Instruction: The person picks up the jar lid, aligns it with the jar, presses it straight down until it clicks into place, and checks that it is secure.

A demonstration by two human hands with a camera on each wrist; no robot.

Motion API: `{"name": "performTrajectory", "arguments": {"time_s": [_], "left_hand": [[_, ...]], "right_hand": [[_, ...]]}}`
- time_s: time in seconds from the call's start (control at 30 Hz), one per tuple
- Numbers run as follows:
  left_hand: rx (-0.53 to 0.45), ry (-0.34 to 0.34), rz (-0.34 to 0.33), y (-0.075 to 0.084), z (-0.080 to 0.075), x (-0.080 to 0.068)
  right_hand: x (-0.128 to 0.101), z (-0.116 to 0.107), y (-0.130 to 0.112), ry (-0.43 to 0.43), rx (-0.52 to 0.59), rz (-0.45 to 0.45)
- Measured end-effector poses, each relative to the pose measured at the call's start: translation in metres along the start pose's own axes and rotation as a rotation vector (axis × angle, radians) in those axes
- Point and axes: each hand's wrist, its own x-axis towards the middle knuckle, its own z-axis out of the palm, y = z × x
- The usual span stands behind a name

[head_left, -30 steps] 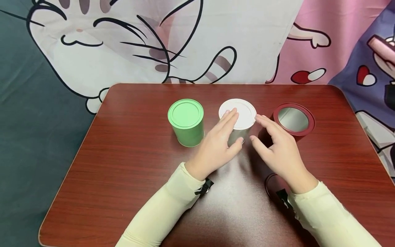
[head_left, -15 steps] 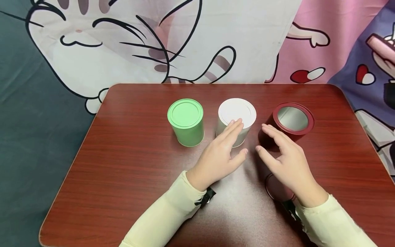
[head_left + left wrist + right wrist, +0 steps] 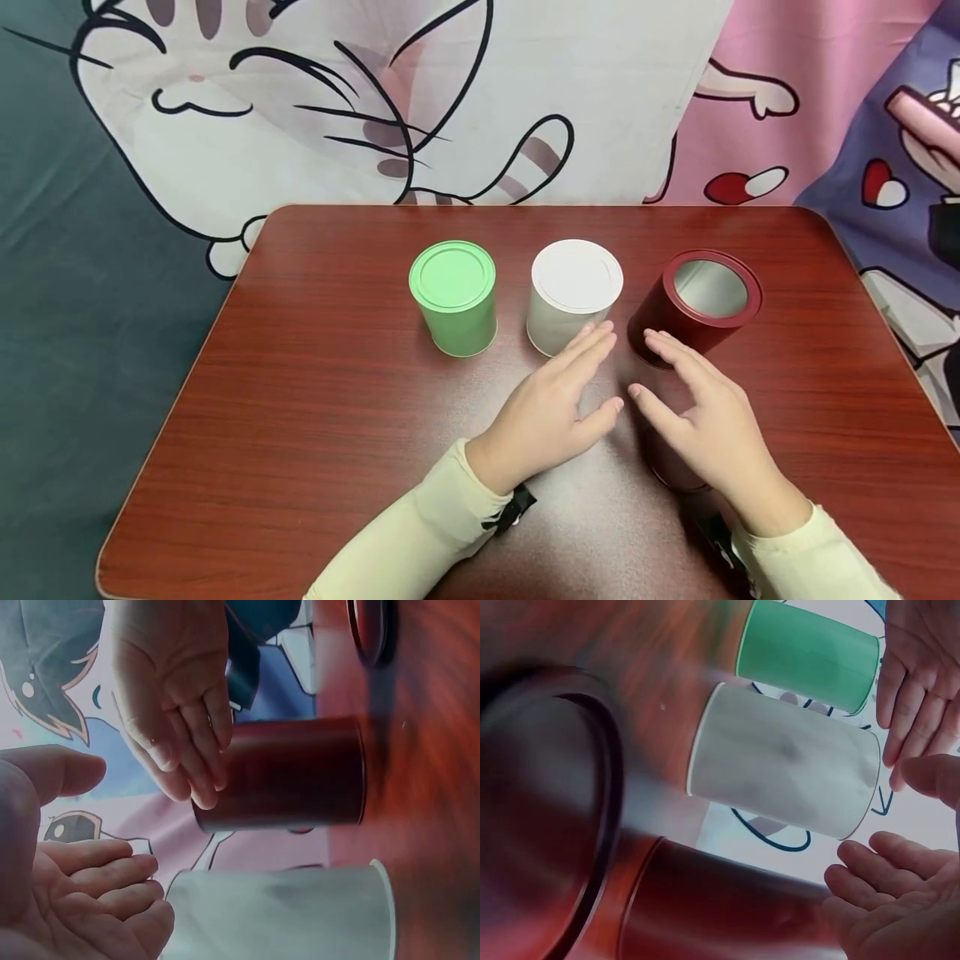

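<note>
Both hands hover over the table's middle, palms turned toward each other and holding nothing. My left hand (image 3: 551, 417) has straight fingers and its thumb apart; in the head view its fingertips overlap the lower front of the white can (image 3: 558, 325). To its right, my right hand (image 3: 708, 421) has its fingers extended just in front of the dark red can (image 3: 663, 317). That can has no lid on, and its grey inside shows. Below the right hand a round dark red lid (image 3: 544, 810) lies on the table, partly hidden in the head view. A green can (image 3: 459, 327) with its lid on stands left.
The three cans stand upright in a row toward the back of the brown wooden table (image 3: 262, 400). Behind the far edge hangs a cartoon cat cloth (image 3: 615, 92). Black straps (image 3: 513, 510) sit at the wrists.
Both hands have drawn back from the white can's top toward the person and slightly to the right, uncovering its white lid. The cans have stayed in place.
</note>
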Motion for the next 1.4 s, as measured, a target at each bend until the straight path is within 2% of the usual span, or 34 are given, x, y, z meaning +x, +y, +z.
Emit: {"name": "performTrajectory", "arguments": {"time_s": [0.2, 0.33, 0.7, 1.03, 1.17, 1.4], "left_hand": [[0.008, -0.067, 0.004, 0.001, 0.011, -0.005], [0.063, -0.092, 0.006, 0.000, 0.017, -0.007], [0.156, -0.189, 0.006, -0.003, 0.035, -0.010], [0.123, -0.259, -0.015, -0.001, 0.050, -0.011], [0.140, -0.279, -0.003, -0.001, 0.055, -0.012], [0.164, -0.333, -0.025, -0.001, 0.061, -0.015]], "right_hand": [[-0.011, 0.000, 0.005, 0.006, -0.014, 0.034], [-0.018, -0.001, 0.008, -0.005, -0.022, 0.053], [-0.032, 0.000, 0.013, -0.002, -0.013, 0.029], [-0.042, -0.003, 0.017, -0.003, -0.019, 0.035], [-0.046, -0.005, 0.020, -0.011, -0.029, 0.049], [-0.055, -0.007, 0.025, -0.048, -0.043, 0.047]]}}
